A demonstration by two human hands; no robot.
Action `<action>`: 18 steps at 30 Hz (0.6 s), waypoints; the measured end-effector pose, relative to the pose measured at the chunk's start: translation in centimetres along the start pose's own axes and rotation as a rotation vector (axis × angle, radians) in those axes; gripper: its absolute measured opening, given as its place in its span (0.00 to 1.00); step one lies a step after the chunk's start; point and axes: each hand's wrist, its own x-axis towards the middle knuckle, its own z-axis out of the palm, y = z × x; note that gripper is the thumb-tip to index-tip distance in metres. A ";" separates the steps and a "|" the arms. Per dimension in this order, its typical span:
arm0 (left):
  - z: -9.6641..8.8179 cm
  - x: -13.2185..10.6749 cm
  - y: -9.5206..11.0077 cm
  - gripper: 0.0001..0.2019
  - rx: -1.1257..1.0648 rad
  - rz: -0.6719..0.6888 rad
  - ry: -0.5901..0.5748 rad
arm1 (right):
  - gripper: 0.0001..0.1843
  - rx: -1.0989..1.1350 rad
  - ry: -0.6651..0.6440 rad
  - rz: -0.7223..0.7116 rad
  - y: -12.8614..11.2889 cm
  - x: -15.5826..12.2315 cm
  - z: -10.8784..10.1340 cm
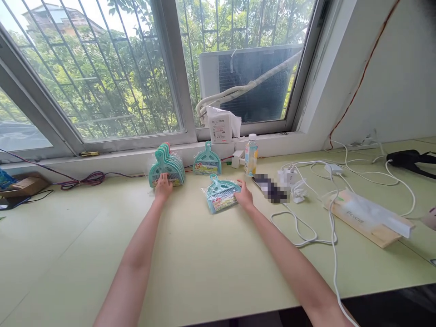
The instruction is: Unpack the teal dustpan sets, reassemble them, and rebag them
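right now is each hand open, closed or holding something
Left hand: touching the front of the dustpan stack; grip cannot be told.
Right hand: holding one packaged dustpan by its edge.

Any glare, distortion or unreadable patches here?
Head view: sky washed out beyond the slanting window frame, which suggests wide-angle stretch; head view: pixelation hides most of a flat item beside the bottle; head view: left hand and right hand reasonably clear.

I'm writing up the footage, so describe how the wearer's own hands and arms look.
The left hand and right hand are ungloved. Both forearms are bare, with no sleeves or watch in view; rings are too small to tell.
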 end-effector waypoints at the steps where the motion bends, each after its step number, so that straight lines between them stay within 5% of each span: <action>1: -0.1 0.0 -0.1 0.22 0.014 0.004 -0.012 | 0.33 0.002 -0.001 -0.003 0.0 0.0 0.0; 6: -1.2 -1.3 0.2 0.24 0.006 0.080 0.052 | 0.31 0.033 -0.001 -0.016 0.2 0.1 0.0; 10: -0.5 -4.9 4.4 0.23 -0.138 -0.002 0.269 | 0.31 0.137 0.032 -0.044 0.0 0.0 -0.3; 11: -0.1 -6.0 6.1 0.23 -0.224 -0.050 0.237 | 0.31 0.179 0.039 -0.082 -0.3 -0.1 -0.4; 15: 0.0 -9.4 12.1 0.26 -0.750 -0.144 -0.302 | 0.29 0.385 0.052 -0.310 -2.2 -1.9 -1.0; 18: -2.2 -10.3 12.8 0.41 -1.015 -0.202 -0.434 | 0.29 0.454 0.094 -0.471 -3.9 -5.1 -1.5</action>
